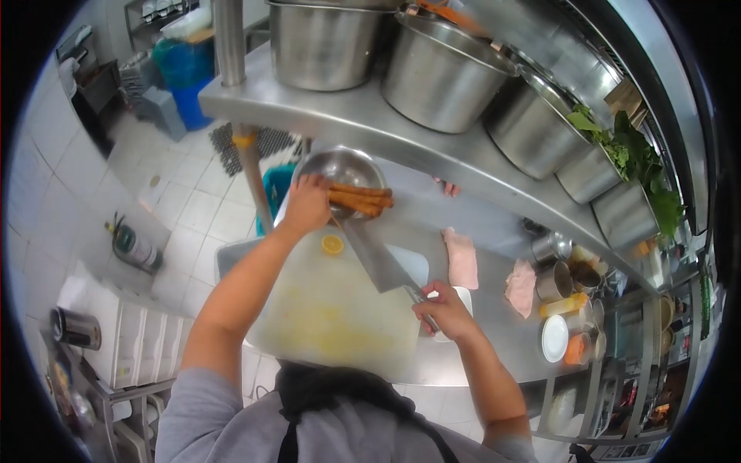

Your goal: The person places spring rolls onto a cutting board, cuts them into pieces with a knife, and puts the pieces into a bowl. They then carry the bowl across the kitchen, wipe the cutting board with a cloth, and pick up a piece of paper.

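My left hand (pixel 309 202) is closed around the left ends of several long orange-brown sticks (pixel 361 199), perhaps carrots. They lie over the near side of a round metal bowl (pixel 351 160). In my right hand (pixel 444 309) is the handle of a wide-bladed cleaver (pixel 376 256), its blade slanting up and left toward the bowl. Under the blade is a white cutting board (pixel 309 297) with yellow stains. A cut citrus half (pixel 333 245) rests on the board near its far edge, just below my left hand.
Pale pink slabs (pixel 461 258) lie on the steel counter (pixel 498 339) to the right, near a white dish (pixel 554 338) and small containers. A steel shelf (pixel 332 108) with large pots (pixel 448 73) overhangs the far side. Another person's fingers (pixel 448 187) show beneath it.
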`<control>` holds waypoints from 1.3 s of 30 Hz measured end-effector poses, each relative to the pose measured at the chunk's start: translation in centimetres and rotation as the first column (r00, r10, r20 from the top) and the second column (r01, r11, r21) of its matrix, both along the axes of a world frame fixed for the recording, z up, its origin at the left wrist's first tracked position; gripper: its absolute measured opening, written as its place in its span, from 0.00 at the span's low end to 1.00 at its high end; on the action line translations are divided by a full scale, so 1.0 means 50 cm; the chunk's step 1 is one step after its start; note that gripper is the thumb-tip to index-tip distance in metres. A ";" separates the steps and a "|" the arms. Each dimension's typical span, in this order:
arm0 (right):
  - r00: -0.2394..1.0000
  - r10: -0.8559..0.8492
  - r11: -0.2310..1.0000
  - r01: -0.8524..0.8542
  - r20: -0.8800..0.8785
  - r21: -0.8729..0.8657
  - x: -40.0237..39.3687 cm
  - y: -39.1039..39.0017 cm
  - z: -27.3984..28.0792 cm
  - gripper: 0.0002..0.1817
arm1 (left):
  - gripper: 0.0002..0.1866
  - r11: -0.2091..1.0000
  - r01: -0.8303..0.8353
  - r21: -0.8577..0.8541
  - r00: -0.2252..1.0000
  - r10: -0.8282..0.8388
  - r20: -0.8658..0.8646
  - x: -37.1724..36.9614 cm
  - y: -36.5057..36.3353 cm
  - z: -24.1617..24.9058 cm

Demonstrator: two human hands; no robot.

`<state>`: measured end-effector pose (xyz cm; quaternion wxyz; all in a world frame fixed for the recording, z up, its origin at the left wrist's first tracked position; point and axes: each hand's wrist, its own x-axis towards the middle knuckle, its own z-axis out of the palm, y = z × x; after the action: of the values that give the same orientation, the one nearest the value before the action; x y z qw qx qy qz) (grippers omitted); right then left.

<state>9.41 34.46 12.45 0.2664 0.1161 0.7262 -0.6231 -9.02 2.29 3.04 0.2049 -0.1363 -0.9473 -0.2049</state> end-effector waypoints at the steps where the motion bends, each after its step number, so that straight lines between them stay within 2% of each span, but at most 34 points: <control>1: 1.000 0.000 1.000 0.000 -0.006 0.010 -0.021 -0.007 0.011 0.20 | 0.22 1.000 0.000 0.010 1.000 0.000 -0.006 -0.013 0.004 0.005; 3: 0.997 0.072 0.982 -0.075 0.020 0.173 -0.064 -0.024 0.023 0.21 | 0.26 0.994 0.090 -0.064 0.986 -0.080 0.145 -0.047 0.013 0.019; 4: 0.995 0.096 0.969 -0.098 0.022 0.227 -0.084 -0.031 0.018 0.20 | 0.26 0.995 0.083 -0.061 0.988 -0.073 0.139 -0.068 0.019 0.025; 6: 0.995 0.104 0.957 -0.101 0.001 0.273 -0.112 -0.049 0.007 0.21 | 0.30 0.965 0.164 -0.206 0.938 -0.087 0.336 -0.104 0.043 0.040; 7: 0.994 0.106 0.944 -0.095 -0.017 0.317 -0.126 -0.058 0.000 0.21 | 0.30 0.966 0.158 -0.203 0.940 -0.084 0.331 -0.114 0.051 0.047; 10: 0.994 0.083 0.939 -0.056 -0.066 0.341 -0.150 -0.083 -0.044 0.21 | 0.38 0.942 0.278 -0.187 0.791 -0.113 0.602 -0.148 0.072 0.076; 11: 0.993 0.091 0.936 -0.060 -0.076 0.348 -0.158 -0.087 -0.060 0.21 | 0.38 0.946 0.268 -0.183 0.798 -0.111 0.593 -0.158 0.072 0.085; 13: 0.993 0.043 0.951 -0.007 -0.107 0.309 -0.162 -0.095 -0.093 0.22 | 0.43 0.923 0.358 -0.139 0.690 -0.162 0.706 -0.168 0.071 0.086; 14: 0.991 0.008 0.958 0.031 -0.134 0.285 -0.161 -0.100 -0.104 0.21 | 0.42 0.923 0.373 -0.093 0.744 -0.237 0.624 -0.191 0.062 0.032; 15: 0.991 0.013 0.958 0.027 -0.137 0.286 -0.160 -0.099 -0.118 0.21 | 0.42 0.925 0.368 -0.093 0.747 -0.235 0.621 -0.214 0.056 -0.010; 16: 0.988 0.000 0.972 0.035 -0.152 0.233 -0.159 -0.095 -0.134 0.22 | 0.39 0.908 0.414 -0.066 0.774 -0.313 0.550 -0.234 0.053 -0.045; 17: 0.986 -0.011 0.983 0.042 -0.167 0.181 -0.158 -0.090 -0.145 0.22 | 0.37 0.887 0.459 -0.043 0.792 -0.387 0.472 -0.247 0.053 -0.059; 18: 0.982 -0.026 0.986 0.056 -0.185 0.157 -0.153 -0.088 -0.149 0.22 | 0.37 0.888 0.457 -0.044 0.794 -0.385 0.471 -0.250 0.052 -0.049; 21: 0.969 -0.092 0.990 0.113 -0.227 0.082 -0.146 -0.075 -0.156 0.20 | 0.33 0.883 0.465 0.065 0.777 -0.442 0.447 -0.214 0.055 0.019; 25: 0.946 -0.140 0.980 0.174 -0.294 0.093 -0.114 -0.029 -0.101 0.21 | 0.36 0.915 0.403 -0.010 0.826 -0.359 0.435 -0.172 0.110 0.176; 27: 0.926 -0.141 0.989 0.149 -0.350 -0.007 -0.076 0.014 -0.060 0.21 | 0.37 0.927 0.371 -0.050 0.844 -0.315 0.434 -0.127 0.146 0.241; 29: 0.932 -0.144 0.989 0.144 -0.333 -0.024 -0.018 0.048 -0.023 0.20 | 0.39 0.935 0.344 -0.090 0.858 -0.273 0.434 -0.057 0.136 0.278; 30: 0.933 -0.144 0.989 0.139 -0.329 -0.041 0.017 0.063 -0.009 0.20 | 0.39 0.933 0.344 -0.107 0.723 -0.191 0.664 -0.002 0.146 0.352; 31: 0.941 -0.134 0.991 0.129 -0.311 -0.035 0.051 0.081 -0.001 0.20 | 0.39 0.927 0.359 -0.103 0.700 -0.194 0.687 0.028 0.150 0.323; 33: 0.966 -0.055 0.998 0.064 -0.252 0.029 0.120 0.118 0.003 0.20 | 0.41 0.862 0.450 -0.233 0.849 -0.331 0.412 0.095 0.144 0.262; 34: 0.971 -0.067 0.997 0.073 -0.229 0.022 0.156 0.133 -0.010 0.20 | 0.38 0.861 0.490 -0.134 0.785 -0.369 0.497 0.131 0.141 0.236; 35: 0.987 -0.017 0.998 0.027 -0.163 0.057 0.190 0.149 -0.024 0.20 | 0.38 0.857 0.498 -0.130 0.773 -0.371 0.515 0.167 0.145 0.204; 37: 0.997 0.025 0.996 -0.019 -0.079 0.082 0.240 0.167 -0.053 0.19 | 0.45 0.869 0.469 -0.156 0.727 -0.280 0.627 0.235 0.158 0.116; 38: 0.997 0.074 0.990 -0.070 -0.031 0.122 0.264 0.173 -0.067 0.19 | 0.45 0.866 0.477 -0.150 0.713 -0.281 0.643 0.267 0.163 0.062; 39: 0.992 0.125 0.979 -0.125 0.011 0.161 0.280 0.181 -0.079 0.19 | 0.45 0.911 0.406 -0.071 0.730 -0.277 0.625 0.290 0.168 0.008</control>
<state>23.42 43.53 8.48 0.2950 0.0914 0.7799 -0.5444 5.47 10.67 3.45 -0.1635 -0.2567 -0.9366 -0.1739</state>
